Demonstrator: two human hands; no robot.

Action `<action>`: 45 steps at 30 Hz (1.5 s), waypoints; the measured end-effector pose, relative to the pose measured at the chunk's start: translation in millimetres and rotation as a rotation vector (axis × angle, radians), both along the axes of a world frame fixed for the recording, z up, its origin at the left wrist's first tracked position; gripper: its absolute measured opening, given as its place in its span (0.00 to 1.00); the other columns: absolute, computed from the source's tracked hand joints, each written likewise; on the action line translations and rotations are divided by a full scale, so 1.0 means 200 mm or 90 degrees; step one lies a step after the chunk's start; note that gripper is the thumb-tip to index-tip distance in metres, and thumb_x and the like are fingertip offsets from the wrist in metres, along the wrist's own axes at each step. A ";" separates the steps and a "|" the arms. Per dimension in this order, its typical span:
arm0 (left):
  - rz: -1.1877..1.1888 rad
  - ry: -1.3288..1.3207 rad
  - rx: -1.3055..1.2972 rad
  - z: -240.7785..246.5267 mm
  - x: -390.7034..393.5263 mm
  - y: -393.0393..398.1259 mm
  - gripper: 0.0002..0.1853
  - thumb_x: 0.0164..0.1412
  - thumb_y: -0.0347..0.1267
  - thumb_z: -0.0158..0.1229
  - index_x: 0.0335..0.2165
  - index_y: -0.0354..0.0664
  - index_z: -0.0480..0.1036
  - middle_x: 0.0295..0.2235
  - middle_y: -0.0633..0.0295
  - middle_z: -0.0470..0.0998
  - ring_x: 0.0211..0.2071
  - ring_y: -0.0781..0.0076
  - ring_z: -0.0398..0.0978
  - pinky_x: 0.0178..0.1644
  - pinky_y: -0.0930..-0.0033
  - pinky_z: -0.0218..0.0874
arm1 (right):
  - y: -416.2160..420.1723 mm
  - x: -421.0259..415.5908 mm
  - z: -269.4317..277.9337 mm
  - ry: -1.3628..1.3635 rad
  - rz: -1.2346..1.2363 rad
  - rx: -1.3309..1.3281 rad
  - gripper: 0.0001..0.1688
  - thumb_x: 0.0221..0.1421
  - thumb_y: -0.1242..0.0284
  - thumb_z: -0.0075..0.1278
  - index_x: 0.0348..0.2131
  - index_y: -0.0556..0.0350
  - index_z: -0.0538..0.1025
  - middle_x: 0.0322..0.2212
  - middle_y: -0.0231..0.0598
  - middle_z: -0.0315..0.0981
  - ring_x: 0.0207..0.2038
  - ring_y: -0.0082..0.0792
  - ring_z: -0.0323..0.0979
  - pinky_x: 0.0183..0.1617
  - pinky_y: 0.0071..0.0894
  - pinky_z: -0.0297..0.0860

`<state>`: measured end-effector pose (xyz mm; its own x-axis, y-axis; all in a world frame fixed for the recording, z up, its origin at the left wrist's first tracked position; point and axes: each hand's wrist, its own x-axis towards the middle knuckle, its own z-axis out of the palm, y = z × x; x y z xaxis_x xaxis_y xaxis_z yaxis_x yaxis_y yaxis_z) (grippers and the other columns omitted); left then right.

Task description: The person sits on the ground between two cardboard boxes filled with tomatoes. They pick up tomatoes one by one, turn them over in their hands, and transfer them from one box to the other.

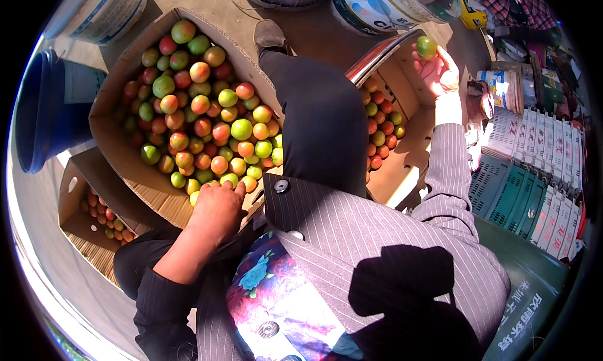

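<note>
My left hand [219,203] rests palm-down at the near edge of a large cardboard box [115,142]. Its fingers touch the tomatoes [200,104] heaped there, green, orange and red; whether they grip one cannot be seen. Out to the right, my right hand [440,73] holds up a green tomato [427,47] between thumb and fingers. Below that hand a second cardboard box [407,156] stands beside my right leg. Tomatoes, mostly reddish with some green, [385,127] fill its left side, partly hidden by my knee.
A smaller cardboard box [80,219] of tomatoes sits at the lower left, near a blue bucket [56,106]. White buckets [110,17] [372,10] stand beyond the boxes. Stacked plastic crates [513,186] and a dark green bin [523,266] line the right.
</note>
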<state>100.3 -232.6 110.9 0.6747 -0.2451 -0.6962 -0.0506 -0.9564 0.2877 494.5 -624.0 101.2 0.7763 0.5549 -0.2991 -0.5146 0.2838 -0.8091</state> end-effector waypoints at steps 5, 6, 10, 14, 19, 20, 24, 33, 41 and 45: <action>0.061 0.019 -0.003 -0.04 0.00 0.03 0.30 0.50 0.41 0.60 0.51 0.42 0.67 0.39 0.55 0.74 0.41 0.57 0.73 0.44 0.59 0.63 | -0.37 -0.04 -0.50 0.151 -0.274 -0.275 0.19 0.56 0.60 0.50 0.41 0.54 0.73 0.36 0.40 0.76 0.32 0.33 0.75 0.32 0.27 0.72; 0.063 0.036 0.005 -0.03 0.01 0.03 0.31 0.50 0.40 0.60 0.53 0.42 0.66 0.40 0.55 0.74 0.41 0.56 0.73 0.45 0.58 0.63 | -0.41 -0.05 -0.60 0.151 -0.274 -0.345 0.18 0.56 0.61 0.51 0.42 0.53 0.73 0.36 0.39 0.76 0.33 0.33 0.75 0.32 0.28 0.71; 0.092 0.065 0.000 -0.06 0.05 0.05 0.32 0.51 0.40 0.58 0.54 0.41 0.64 0.43 0.55 0.74 0.43 0.55 0.73 0.47 0.57 0.63 | -0.52 -0.03 -0.88 0.089 -0.219 -0.640 0.18 0.54 0.63 0.54 0.42 0.50 0.74 0.36 0.36 0.76 0.35 0.33 0.74 0.30 0.33 0.69; 0.154 0.073 0.038 -0.08 0.00 0.09 0.32 0.52 0.40 0.58 0.55 0.41 0.63 0.42 0.53 0.74 0.43 0.54 0.72 0.48 0.56 0.63 | -0.17 -0.04 -0.86 -0.164 -0.050 -0.975 0.23 0.52 0.62 0.50 0.45 0.58 0.73 0.37 0.44 0.76 0.34 0.37 0.74 0.33 0.38 0.69; 0.162 0.039 0.006 -0.22 0.01 0.15 0.22 0.52 0.41 0.58 0.42 0.39 0.69 0.33 0.52 0.75 0.36 0.53 0.75 0.40 0.55 0.65 | -0.36 0.13 -1.18 -0.313 0.151 -1.162 0.13 0.57 0.67 0.43 0.37 0.46 0.78 0.35 0.43 0.77 0.36 0.42 0.77 0.35 0.41 0.72; 0.168 0.029 -0.002 -0.26 0.00 0.16 0.22 0.52 0.41 0.58 0.42 0.39 0.69 0.33 0.52 0.75 0.36 0.53 0.75 0.40 0.56 0.65 | -0.43 0.17 -1.24 -0.333 0.254 -1.194 0.13 0.58 0.66 0.41 0.35 0.43 0.79 0.36 0.42 0.77 0.37 0.43 0.77 0.36 0.42 0.72; 0.179 0.083 0.027 -0.33 -0.13 0.16 0.22 0.50 0.42 0.58 0.41 0.40 0.69 0.31 0.53 0.75 0.34 0.52 0.75 0.37 0.54 0.66 | -0.30 0.17 -1.34 -0.725 0.725 -1.284 0.18 0.60 0.62 0.41 0.37 0.51 0.78 0.32 0.49 0.77 0.35 0.47 0.76 0.39 0.41 0.73; 0.197 0.097 -0.021 -0.30 -0.06 0.14 0.22 0.52 0.43 0.59 0.41 0.40 0.69 0.33 0.54 0.75 0.38 0.54 0.74 0.39 0.56 0.65 | -0.30 0.04 -1.19 -0.355 0.012 -1.267 0.15 0.61 0.65 0.43 0.39 0.54 0.76 0.31 0.45 0.77 0.32 0.39 0.76 0.36 0.33 0.72; 0.137 0.033 -0.039 -0.24 -0.14 -0.03 0.24 0.48 0.43 0.62 0.41 0.40 0.71 0.31 0.58 0.76 0.34 0.58 0.76 0.38 0.59 0.64 | -0.06 -0.02 -0.89 -0.445 -0.367 -0.798 0.13 0.62 0.68 0.45 0.41 0.57 0.75 0.29 0.42 0.77 0.29 0.32 0.75 0.33 0.26 0.72; 0.072 0.040 -0.055 -0.25 -0.23 -0.10 0.17 0.53 0.38 0.55 0.40 0.41 0.72 0.32 0.58 0.76 0.35 0.59 0.76 0.38 0.60 0.63 | 0.23 -0.10 -0.38 -0.517 -0.341 -0.559 0.12 0.62 0.70 0.45 0.42 0.58 0.75 0.28 0.40 0.77 0.28 0.28 0.75 0.32 0.22 0.71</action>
